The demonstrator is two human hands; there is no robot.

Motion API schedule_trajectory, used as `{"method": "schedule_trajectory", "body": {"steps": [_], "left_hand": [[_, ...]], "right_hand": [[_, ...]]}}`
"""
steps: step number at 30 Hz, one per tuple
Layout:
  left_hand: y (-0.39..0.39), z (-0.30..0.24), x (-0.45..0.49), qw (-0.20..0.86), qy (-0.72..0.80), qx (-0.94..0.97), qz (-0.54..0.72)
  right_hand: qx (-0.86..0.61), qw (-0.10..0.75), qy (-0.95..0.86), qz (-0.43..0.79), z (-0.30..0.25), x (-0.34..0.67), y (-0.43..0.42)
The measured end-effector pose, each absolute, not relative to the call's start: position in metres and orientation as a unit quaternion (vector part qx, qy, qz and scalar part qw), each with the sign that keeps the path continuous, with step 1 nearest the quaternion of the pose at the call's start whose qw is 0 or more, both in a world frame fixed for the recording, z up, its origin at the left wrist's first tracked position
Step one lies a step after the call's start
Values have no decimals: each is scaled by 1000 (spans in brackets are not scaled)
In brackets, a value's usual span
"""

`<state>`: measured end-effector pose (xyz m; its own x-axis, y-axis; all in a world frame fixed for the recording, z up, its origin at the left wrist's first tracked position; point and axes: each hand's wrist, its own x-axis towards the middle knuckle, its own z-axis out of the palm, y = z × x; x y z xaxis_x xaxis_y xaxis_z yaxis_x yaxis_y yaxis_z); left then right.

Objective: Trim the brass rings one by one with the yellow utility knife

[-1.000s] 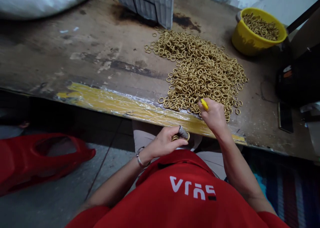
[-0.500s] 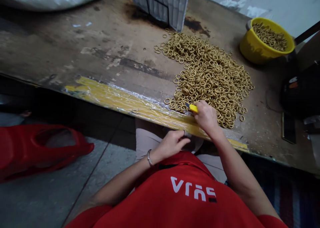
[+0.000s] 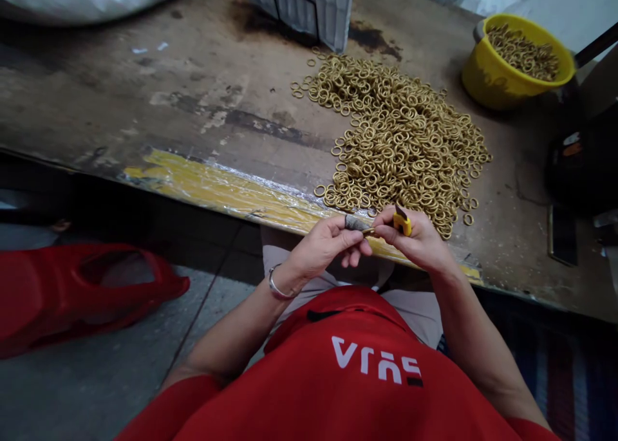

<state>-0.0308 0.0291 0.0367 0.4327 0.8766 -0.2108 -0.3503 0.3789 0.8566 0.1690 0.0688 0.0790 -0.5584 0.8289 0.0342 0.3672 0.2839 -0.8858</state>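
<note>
A big heap of gold-coloured rings (image 3: 396, 138) lies on the worn wooden bench (image 3: 145, 100). My right hand (image 3: 418, 238) is closed round a small yellow-handled cutter (image 3: 400, 221) at the bench's near edge, just below the heap. My left hand (image 3: 328, 243), thumb wrapped in a grey guard, pinches a ring (image 3: 367, 231) between the two hands. The hands meet fingertip to fingertip. A bracelet sits on my left wrist.
A yellow bowl (image 3: 502, 74) full of rings stands at the back right. A grey ribbed box (image 3: 309, 3) stands behind the heap. Yellow tape (image 3: 217, 190) covers the bench edge. A red plastic object (image 3: 82, 293) lies on the floor at left. Dark gear sits at far right.
My right hand left the heap's edge and drew back to the bench edge. My left hand rose from my lap to meet it, with a ring between them.
</note>
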Motion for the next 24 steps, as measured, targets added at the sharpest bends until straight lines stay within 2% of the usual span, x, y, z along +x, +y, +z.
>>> {"method": "schedule_trajectory", "body": {"steps": [4,6,10,15,18,24], "left_hand": [[25,41,-29,781,327,369,384],[23,43,-26,785,324,345,400],[18,45,-19,741,371,338,446],[14,47,-15,646,444,414,463],[14,47,-13,622,468,427,460],[19,45,-16,582,472,484,451]], "right_hand": [[-393,277,-720,501,74,172,63],[-404,290,-718,487,72,172,57],[-459,294,-775,320,69,174,39],[-530,135,-826,137,69,175,22],[-553,68,-824,102,71,173,19],[-589,-1,-804,89,69,159,25]]}}
